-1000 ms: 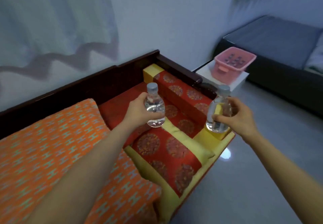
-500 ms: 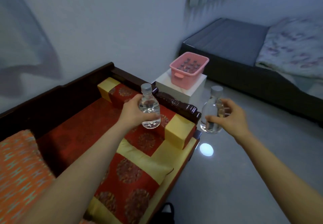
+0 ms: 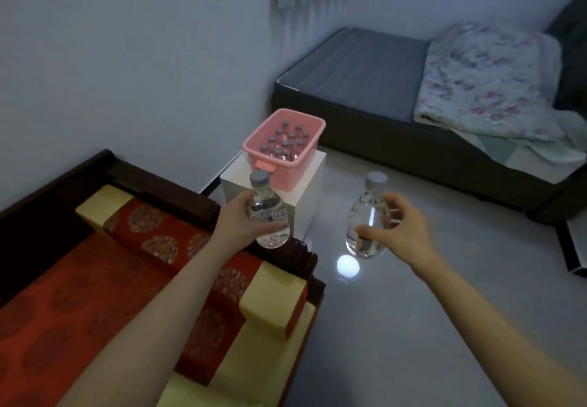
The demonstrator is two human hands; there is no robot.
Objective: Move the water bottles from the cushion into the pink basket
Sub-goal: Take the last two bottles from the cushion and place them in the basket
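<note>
Bottles in the pink basket: only caps show, count unclear. Left bottle label unreadable. Bed cut off at right edge.

Grey bed, floral blanket

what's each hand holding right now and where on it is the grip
The left hand holds a water bottle around its body; the right hand holds another bottle, also around the body.
</note>
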